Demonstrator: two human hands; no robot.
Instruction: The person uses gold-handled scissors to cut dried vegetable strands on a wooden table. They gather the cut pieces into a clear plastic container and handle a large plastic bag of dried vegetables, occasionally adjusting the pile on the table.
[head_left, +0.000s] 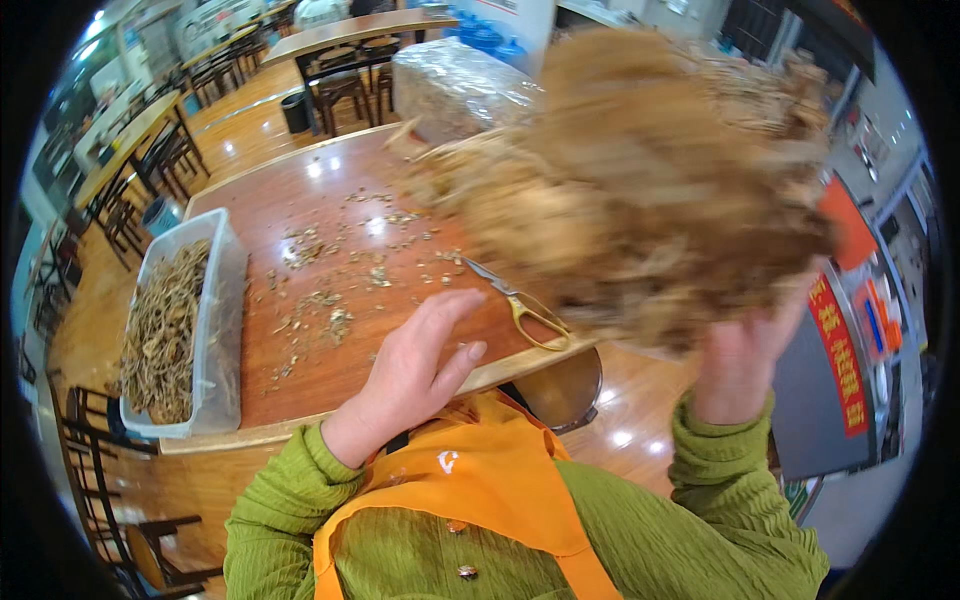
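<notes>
A large clump of dried brown stalky material (637, 202), possibly dried mushrooms, is raised above the right end of the table and blurred by motion. My right hand (739, 360) grips its lower right side; the clump hides most of my fingers. Nothing is in my left hand (420, 367), held by the table's front edge with the thumb apart from the fingers. Just beyond it, scissors with gold handles (536, 319) lie on the reddish wooden table (262, 382). At the left end, a clear plastic bin (225, 322) holds thin dried brown stalks (165, 337).
Small dried scraps (307, 247) are scattered over the tabletop. A plastic-wrapped bale (457, 86) stands at the far edge, partly behind the clump. To the right is a dark counter (806, 405) with a red strip bearing writing. A round stool (562, 386) sits below the front edge.
</notes>
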